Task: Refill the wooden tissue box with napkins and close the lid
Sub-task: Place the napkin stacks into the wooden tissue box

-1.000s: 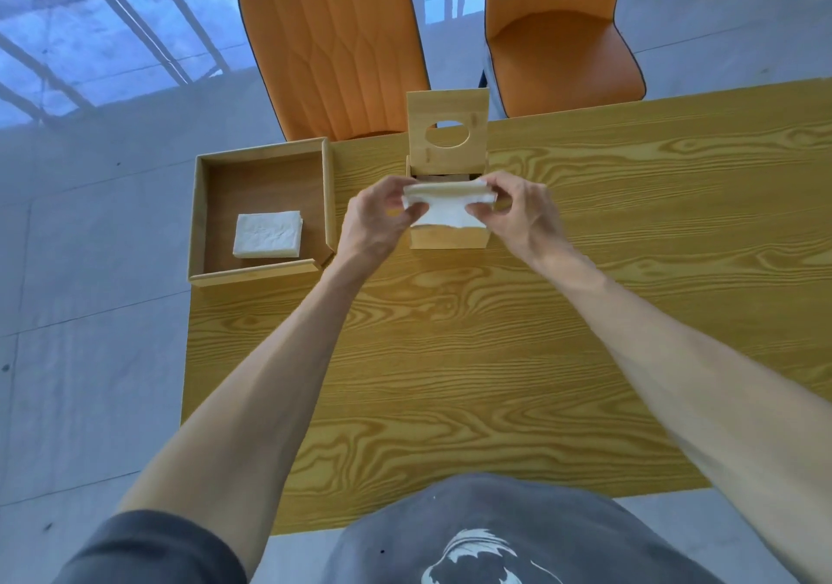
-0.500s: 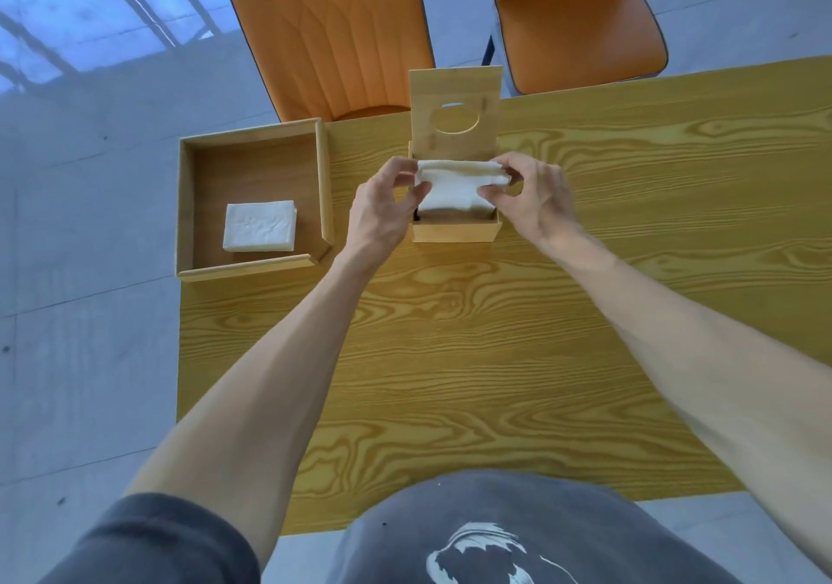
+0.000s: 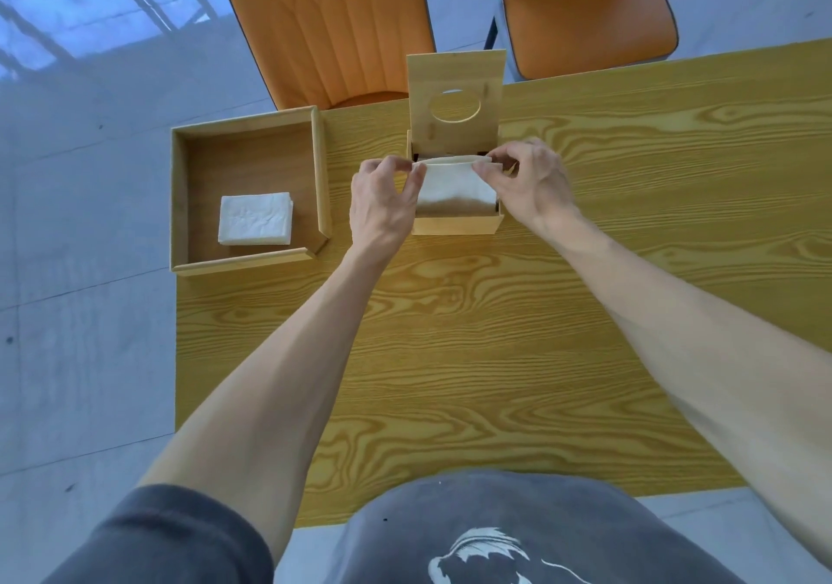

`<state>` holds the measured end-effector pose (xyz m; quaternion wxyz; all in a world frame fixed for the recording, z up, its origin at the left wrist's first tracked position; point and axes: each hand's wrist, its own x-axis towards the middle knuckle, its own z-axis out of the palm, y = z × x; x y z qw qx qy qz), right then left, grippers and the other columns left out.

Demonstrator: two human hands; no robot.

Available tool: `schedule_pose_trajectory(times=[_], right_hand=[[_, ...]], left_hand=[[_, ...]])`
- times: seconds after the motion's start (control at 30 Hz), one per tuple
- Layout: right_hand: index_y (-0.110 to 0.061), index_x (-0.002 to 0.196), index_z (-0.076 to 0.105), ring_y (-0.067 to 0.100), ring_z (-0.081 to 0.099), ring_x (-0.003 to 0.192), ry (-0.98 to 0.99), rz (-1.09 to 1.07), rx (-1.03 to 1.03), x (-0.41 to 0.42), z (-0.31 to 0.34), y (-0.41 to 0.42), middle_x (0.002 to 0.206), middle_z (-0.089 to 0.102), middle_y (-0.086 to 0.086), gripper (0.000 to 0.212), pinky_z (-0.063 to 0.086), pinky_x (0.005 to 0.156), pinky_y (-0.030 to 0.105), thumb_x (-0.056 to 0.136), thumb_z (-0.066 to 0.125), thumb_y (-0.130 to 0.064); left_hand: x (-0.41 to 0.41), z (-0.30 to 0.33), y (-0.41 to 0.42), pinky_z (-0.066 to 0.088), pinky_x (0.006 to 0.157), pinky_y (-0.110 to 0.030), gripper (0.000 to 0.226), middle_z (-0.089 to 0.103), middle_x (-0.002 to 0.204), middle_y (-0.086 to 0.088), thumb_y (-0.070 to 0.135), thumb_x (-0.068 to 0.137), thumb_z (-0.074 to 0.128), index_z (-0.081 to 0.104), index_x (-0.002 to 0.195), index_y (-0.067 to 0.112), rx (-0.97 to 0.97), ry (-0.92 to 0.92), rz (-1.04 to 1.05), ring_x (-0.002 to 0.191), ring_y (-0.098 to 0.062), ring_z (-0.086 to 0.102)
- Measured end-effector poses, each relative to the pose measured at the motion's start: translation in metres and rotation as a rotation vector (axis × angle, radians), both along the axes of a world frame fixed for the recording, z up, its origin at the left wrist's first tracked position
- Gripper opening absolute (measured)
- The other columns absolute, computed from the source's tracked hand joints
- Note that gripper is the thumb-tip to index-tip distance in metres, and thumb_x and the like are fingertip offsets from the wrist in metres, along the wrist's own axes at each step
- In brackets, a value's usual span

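Napkins (image 3: pixel 454 187) sit in the open box (image 3: pixel 455 223) near the desk's (image 3: pixel 495 336) far edge, lid (image 3: pixel 454 97) upright, and we pinch their top edge from both sides, left hand (image 3: pixel 382 205) and right hand (image 3: pixel 531 183), spare stack (image 3: pixel 255 219) waiting in the tray (image 3: pixel 180 205) at the far-left corner.

The interior of the tissue box (image 3: pixel 454 223) is hidden by the napkins (image 3: pixel 454 187) and both grips. The left hand (image 3: pixel 382 205) covers the box's 9 o'clock wall. Two orange chairs (image 3: pixel 328 25) at 12 o'clock are cut off by the top edge, the worktop (image 3: pixel 495 336) by the right edge.
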<state>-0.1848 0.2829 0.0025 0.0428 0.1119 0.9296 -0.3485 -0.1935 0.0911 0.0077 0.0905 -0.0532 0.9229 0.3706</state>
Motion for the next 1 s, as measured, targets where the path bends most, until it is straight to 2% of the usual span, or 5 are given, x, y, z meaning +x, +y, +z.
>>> schedule_pose_trajectory(times=[0.13,0.3,0.63,0.87,1.0], right_hand=[[-0.021,0.105,0.072,0.019,0.056,0.090,-0.058,-0.065,0.014,-0.008,0.000,-0.008,0.113,0.059,0.006,0.033,0.041,0.075,0.029,0.092,0.059,-0.049],[-0.023,0.109,0.071,0.015,0.054,0.084,-0.051,-0.137,0.048,-0.013,-0.003,-0.014,0.115,0.057,0.004,0.029,0.037,0.069,0.024,0.086,0.067,-0.039],[-0.022,0.101,0.071,0.024,0.062,0.094,-0.022,-0.123,0.133,-0.015,-0.004,-0.018,0.113,0.058,0.006,0.018,0.048,0.072,0.031,0.086,0.071,-0.031],[-0.023,0.098,0.072,0.020,0.064,0.091,0.126,-0.055,0.231,-0.002,0.020,-0.039,0.104,0.066,0.003,0.013,0.044,0.067,0.025,0.090,0.065,-0.031],[-0.023,0.093,0.072,0.015,0.067,0.086,0.192,0.020,0.223,0.004,0.038,-0.080,0.092,0.073,-0.004,0.013,0.044,0.064,0.022,0.092,0.063,-0.033]], left_hand=[[-0.009,0.000,0.009,0.035,0.083,-0.027,0.036,0.055,0.130,-0.004,0.047,0.096,0.052,0.065,0.116,0.021,-0.055,-0.009,0.075,0.124,-0.021,0.049],[-0.017,-0.001,0.018,0.036,0.076,-0.027,0.026,0.062,0.120,0.001,0.037,0.093,0.059,0.061,0.115,0.024,-0.059,0.032,0.153,0.111,-0.018,0.057],[-0.021,0.005,0.021,0.042,0.069,-0.031,0.036,0.066,0.108,0.003,0.027,0.091,0.065,0.049,0.122,0.020,-0.119,-0.071,0.139,0.095,-0.019,0.063],[-0.006,0.021,-0.011,0.054,0.080,-0.036,0.034,0.072,0.102,0.001,0.053,0.094,0.050,0.064,0.111,0.026,-0.105,-0.109,0.070,0.091,-0.022,0.067],[0.004,0.027,-0.055,0.054,0.079,-0.037,0.031,0.073,0.104,-0.003,0.045,0.095,0.049,0.068,0.108,0.023,-0.158,-0.093,0.078,0.094,-0.024,0.067]])
